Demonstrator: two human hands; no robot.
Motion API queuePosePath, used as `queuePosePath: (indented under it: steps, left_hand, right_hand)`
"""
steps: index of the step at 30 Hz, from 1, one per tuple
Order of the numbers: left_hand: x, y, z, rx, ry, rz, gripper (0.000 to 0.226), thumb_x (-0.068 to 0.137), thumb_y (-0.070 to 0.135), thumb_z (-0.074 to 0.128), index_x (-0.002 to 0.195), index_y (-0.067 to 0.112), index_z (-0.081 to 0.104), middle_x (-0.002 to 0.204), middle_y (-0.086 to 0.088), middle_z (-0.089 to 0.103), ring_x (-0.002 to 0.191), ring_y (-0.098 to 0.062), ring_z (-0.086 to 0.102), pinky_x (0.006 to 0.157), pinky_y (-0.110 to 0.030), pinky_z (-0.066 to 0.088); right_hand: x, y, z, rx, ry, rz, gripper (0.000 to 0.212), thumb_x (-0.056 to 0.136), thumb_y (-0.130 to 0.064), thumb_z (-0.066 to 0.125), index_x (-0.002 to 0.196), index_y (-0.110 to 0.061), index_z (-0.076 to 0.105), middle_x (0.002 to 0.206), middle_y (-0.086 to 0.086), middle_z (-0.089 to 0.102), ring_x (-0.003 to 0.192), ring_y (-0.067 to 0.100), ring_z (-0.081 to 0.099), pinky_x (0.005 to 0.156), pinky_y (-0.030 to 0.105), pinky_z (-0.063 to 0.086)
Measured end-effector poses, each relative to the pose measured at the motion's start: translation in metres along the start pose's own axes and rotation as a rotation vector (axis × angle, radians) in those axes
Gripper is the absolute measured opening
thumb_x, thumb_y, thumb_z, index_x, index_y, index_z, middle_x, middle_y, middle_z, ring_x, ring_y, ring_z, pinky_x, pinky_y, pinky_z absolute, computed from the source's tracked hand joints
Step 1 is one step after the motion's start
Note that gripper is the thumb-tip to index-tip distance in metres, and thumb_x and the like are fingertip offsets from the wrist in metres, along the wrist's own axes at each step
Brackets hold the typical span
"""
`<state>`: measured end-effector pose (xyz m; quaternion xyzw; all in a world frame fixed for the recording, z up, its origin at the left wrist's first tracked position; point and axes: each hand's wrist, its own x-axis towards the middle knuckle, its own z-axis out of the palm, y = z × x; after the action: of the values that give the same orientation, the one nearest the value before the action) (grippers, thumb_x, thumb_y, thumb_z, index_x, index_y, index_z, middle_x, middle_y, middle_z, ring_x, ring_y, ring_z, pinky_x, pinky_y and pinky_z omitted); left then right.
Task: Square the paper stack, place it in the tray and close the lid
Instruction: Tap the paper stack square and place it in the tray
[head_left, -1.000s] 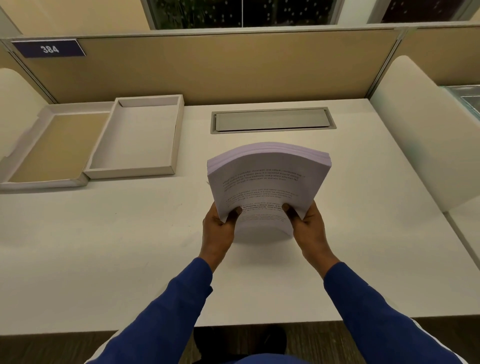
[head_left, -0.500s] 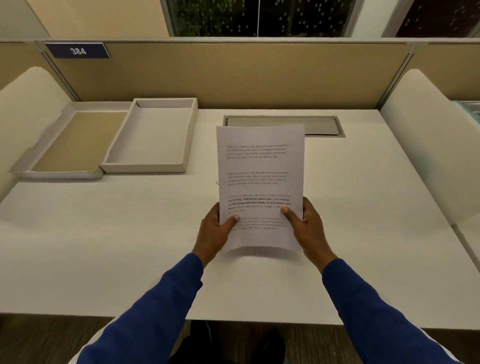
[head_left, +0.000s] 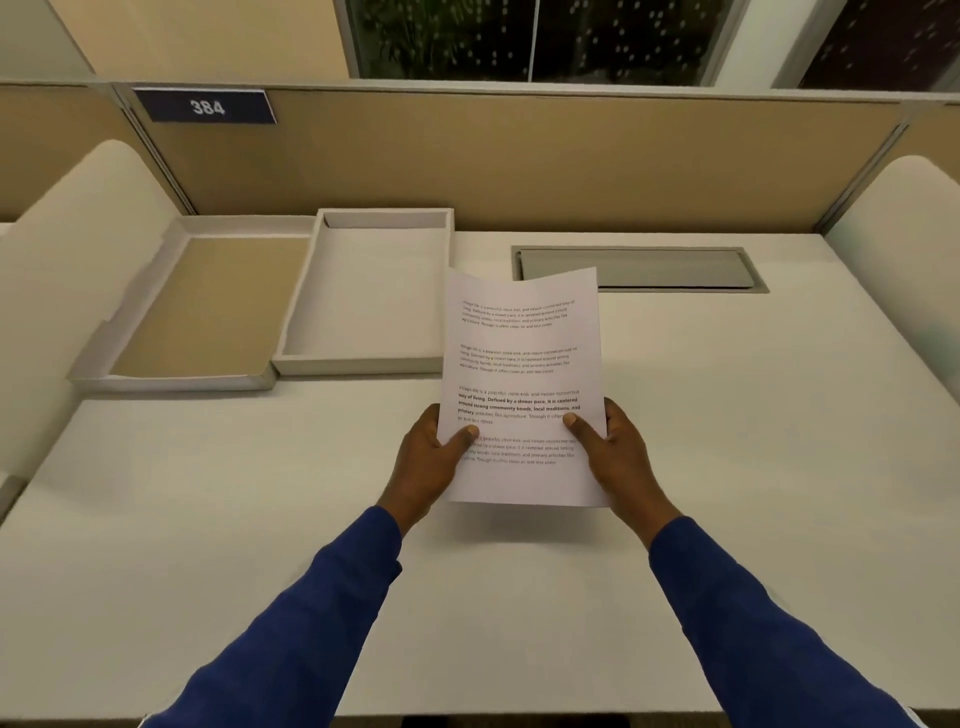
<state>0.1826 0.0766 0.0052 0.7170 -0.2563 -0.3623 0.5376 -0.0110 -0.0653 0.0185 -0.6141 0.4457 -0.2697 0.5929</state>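
The left hand (head_left: 434, 457) and the right hand (head_left: 613, 457) grip the paper stack (head_left: 522, 384) by its two long edges near the lower end, each with the thumb pressed flat on the printed top sheet and the other fingers hidden behind. The stack is held upright above the desk (head_left: 675, 467), its face toward the camera, so only the top page with its blocks of small print shows and the thickness cannot be judged; a soft shadow lies on the desk under its bottom edge. Blue sleeves (head_left: 291, 623) run back from both wrists to the lower frame. The stack's upper left corner overlaps the near right corner of the tray (head_left: 441, 291), a shallow white box that sits on the desk to the left and farther back; its pale floor is bare as far as the view shows. Touching the tray's left wall lies the lid (head_left: 171, 312), turned inside up with a tan inner face and white rim, nothing inside it. Behind the stack to the right, a grey cable hatch (head_left: 675, 270) is set flush in the desk. A tan partition (head_left: 519, 166) closes the back, carrying a dark number plate (head_left: 208, 106) reading 384.
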Motion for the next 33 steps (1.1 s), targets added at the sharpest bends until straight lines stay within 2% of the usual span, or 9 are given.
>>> queuePosePath:
  steps: [2, 6, 9, 13, 16, 19, 21, 27, 33]
  left_hand:
    - [0.020, 0.005, -0.033, 0.000, -0.006, 0.005, 0.031, 0.098, 0.029, 0.069, 0.128, 0.028, 0.059, 0.119, 0.015, 0.072, 0.105, -0.010, 0.072, 0.077, -0.018, 0.059]
    - [0.061, 0.014, -0.092, 0.028, 0.013, 0.000, 0.041, 0.097, 0.028, 0.070, 0.135, 0.019, 0.059, 0.127, 0.003, 0.071, 0.110, -0.019, 0.071, 0.093, -0.040, 0.060]
    - [0.096, 0.020, -0.128, 0.035, 0.032, -0.004, 0.039, 0.096, 0.026, 0.072, 0.131, 0.015, 0.059, 0.128, -0.002, 0.071, 0.110, -0.022, 0.071, 0.096, -0.045, 0.060]
    - [0.140, 0.026, -0.163, 0.049, 0.081, -0.034, 0.035, 0.095, 0.026, 0.073, 0.125, 0.016, 0.058, 0.127, -0.003, 0.069, 0.110, -0.025, 0.069, 0.096, -0.045, 0.059]
    - [0.172, 0.031, -0.186, 0.054, 0.080, -0.082, 0.038, 0.094, 0.029, 0.070, 0.127, 0.016, 0.055, 0.128, -0.003, 0.068, 0.110, -0.024, 0.069, 0.095, -0.044, 0.059]
    - [0.199, 0.038, -0.206, 0.030, 0.063, -0.138, 0.046, 0.084, 0.030, 0.064, 0.127, 0.017, 0.056, 0.125, -0.002, 0.069, 0.106, -0.023, 0.069, 0.085, -0.039, 0.059]
    - [0.216, 0.039, -0.217, 0.058, 0.066, -0.163, 0.054, 0.078, 0.030, 0.062, 0.129, 0.014, 0.056, 0.124, -0.003, 0.069, 0.108, -0.025, 0.069, 0.089, -0.043, 0.060]
    - [0.261, 0.027, -0.231, 0.138, 0.098, -0.256, 0.030, 0.090, 0.011, 0.066, 0.117, 0.010, 0.054, 0.122, -0.010, 0.067, 0.104, -0.029, 0.067, 0.087, -0.040, 0.059]
    - [0.280, 0.021, -0.228, 0.265, 0.082, -0.295, 0.037, 0.092, 0.009, 0.064, 0.127, 0.005, 0.051, 0.121, -0.011, 0.063, 0.112, -0.033, 0.065, 0.098, -0.047, 0.058]
  right_hand:
    - [0.012, -0.012, 0.033, -0.009, 0.009, -0.004, 0.019, 0.096, -0.037, 0.069, 0.112, -0.044, 0.063, 0.110, -0.019, 0.076, 0.094, 0.003, 0.075, 0.072, 0.020, 0.061]
    - [0.042, -0.037, 0.094, -0.020, 0.013, -0.009, 0.021, 0.096, -0.035, 0.069, 0.117, -0.037, 0.063, 0.113, -0.016, 0.074, 0.092, 0.001, 0.074, 0.069, 0.015, 0.058]
    - [0.070, -0.053, 0.132, -0.034, -0.005, -0.011, 0.031, 0.097, -0.035, 0.068, 0.126, -0.027, 0.062, 0.118, -0.012, 0.073, 0.099, 0.008, 0.073, 0.078, 0.023, 0.059]
    - [0.113, -0.072, 0.174, -0.057, -0.033, 0.000, 0.037, 0.098, -0.034, 0.067, 0.131, -0.020, 0.060, 0.122, -0.004, 0.072, 0.104, 0.016, 0.071, 0.086, 0.033, 0.060]
    - [0.147, -0.084, 0.203, -0.084, -0.050, 0.014, 0.036, 0.098, -0.032, 0.067, 0.130, -0.018, 0.060, 0.122, -0.003, 0.070, 0.103, 0.016, 0.070, 0.077, 0.026, 0.058]
    - [0.179, -0.091, 0.230, -0.093, -0.060, 0.056, 0.041, 0.098, -0.029, 0.068, 0.134, -0.012, 0.058, 0.127, 0.003, 0.069, 0.110, 0.025, 0.069, 0.090, 0.039, 0.059]
    - [0.197, -0.092, 0.246, -0.089, -0.071, 0.084, 0.042, 0.098, -0.027, 0.069, 0.135, -0.011, 0.057, 0.129, 0.006, 0.069, 0.112, 0.027, 0.068, 0.097, 0.043, 0.058]
    - [0.237, -0.081, 0.275, -0.115, -0.084, 0.159, 0.036, 0.097, -0.025, 0.070, 0.129, -0.009, 0.061, 0.128, 0.009, 0.070, 0.111, 0.031, 0.069, 0.098, 0.046, 0.058]
    - [0.256, -0.066, 0.284, -0.188, -0.058, 0.203, 0.039, 0.096, -0.029, 0.071, 0.129, -0.009, 0.061, 0.127, 0.009, 0.070, 0.110, 0.031, 0.068, 0.097, 0.045, 0.058]
